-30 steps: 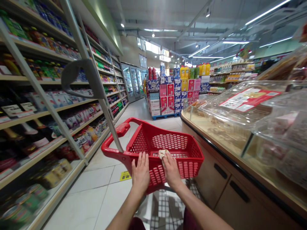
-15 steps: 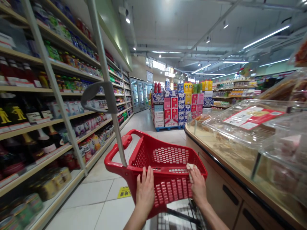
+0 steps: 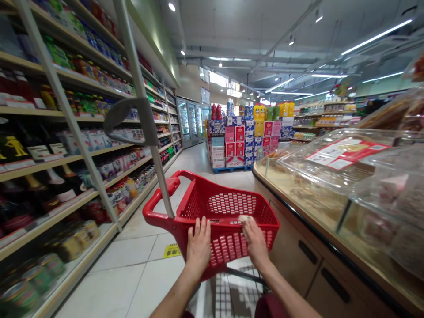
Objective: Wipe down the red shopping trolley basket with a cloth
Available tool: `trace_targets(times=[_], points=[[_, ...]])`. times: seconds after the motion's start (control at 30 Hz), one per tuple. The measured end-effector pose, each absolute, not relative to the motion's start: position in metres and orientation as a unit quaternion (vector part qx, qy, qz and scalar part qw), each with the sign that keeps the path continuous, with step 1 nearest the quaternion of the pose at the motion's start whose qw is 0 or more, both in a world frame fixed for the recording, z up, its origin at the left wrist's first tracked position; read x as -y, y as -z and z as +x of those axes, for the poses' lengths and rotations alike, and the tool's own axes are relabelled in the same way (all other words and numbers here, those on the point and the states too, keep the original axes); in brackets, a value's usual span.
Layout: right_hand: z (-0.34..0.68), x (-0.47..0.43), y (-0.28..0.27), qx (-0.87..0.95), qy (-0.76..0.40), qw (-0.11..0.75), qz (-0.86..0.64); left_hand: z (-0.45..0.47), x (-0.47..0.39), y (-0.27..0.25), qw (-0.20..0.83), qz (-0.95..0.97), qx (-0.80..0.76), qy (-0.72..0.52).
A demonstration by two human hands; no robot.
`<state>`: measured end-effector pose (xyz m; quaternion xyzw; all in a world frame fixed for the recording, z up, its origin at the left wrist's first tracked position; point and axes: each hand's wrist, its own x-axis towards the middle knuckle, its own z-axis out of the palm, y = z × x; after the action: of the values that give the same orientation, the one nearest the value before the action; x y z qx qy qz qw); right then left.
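Observation:
A red plastic shopping cart basket [image 3: 232, 203] with perforated walls stands right in front of me. My left hand [image 3: 198, 243] rests on its near rim, fingers stretched out and the back of the hand toward me. Along the same rim, further right, my right hand [image 3: 255, 242] is closed on a small whitish cloth [image 3: 245, 219], pressing it on the rim. The fingertips under the cloth are partly hidden. From the basket's left side rises a grey metal pole [image 3: 162, 181] with a grey plastic loop [image 3: 132, 121] on it.
Shelves of bottles and cans [image 3: 76, 150] line the left side. On the right runs a wooden counter [image 3: 298, 238] with clear plastic food packages [image 3: 331, 163]. Stacked drink cartons [image 3: 232, 145] stand ahead on a blue pallet. A yellow floor sticker [image 3: 172, 250] lies left of the cart.
My right hand has slid left along the rim with the cloth, closer to my left hand. My left hand stays at about the same place on the rim. The view has shifted slightly.

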<state>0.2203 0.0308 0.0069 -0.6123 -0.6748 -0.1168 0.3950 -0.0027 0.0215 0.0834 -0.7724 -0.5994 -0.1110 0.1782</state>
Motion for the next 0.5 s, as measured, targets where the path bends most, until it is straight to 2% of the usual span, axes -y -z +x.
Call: trace_targets(times=[0.1, 0.23, 0.3, 0.43, 0.5], points=[[0.209, -0.03, -0.017, 0.734, 0.091, 0.362, -0.568, -0.005, -0.023, -0.083, 0.187, -0.78, 0.586, 0.109], [0.247, -0.026, -0.018, 0.603, 0.079, 0.346, -0.715, -0.005, -0.023, -0.081, 0.189, -0.774, 0.595, 0.108], [0.256, -0.022, -0.014, 0.573, 0.077, 0.344, -0.739, -0.003, -0.023, -0.08, 0.193, -0.765, 0.604, 0.113], [0.25, -0.02, -0.01, 0.685, 0.089, 0.335, -0.641, -0.005, -0.022, -0.079, 0.199, -0.772, 0.591, 0.123], [0.257, -0.02, -0.008, 0.686, 0.089, 0.329, -0.643, -0.007, -0.022, -0.079, 0.199, -0.776, 0.586, 0.125]])
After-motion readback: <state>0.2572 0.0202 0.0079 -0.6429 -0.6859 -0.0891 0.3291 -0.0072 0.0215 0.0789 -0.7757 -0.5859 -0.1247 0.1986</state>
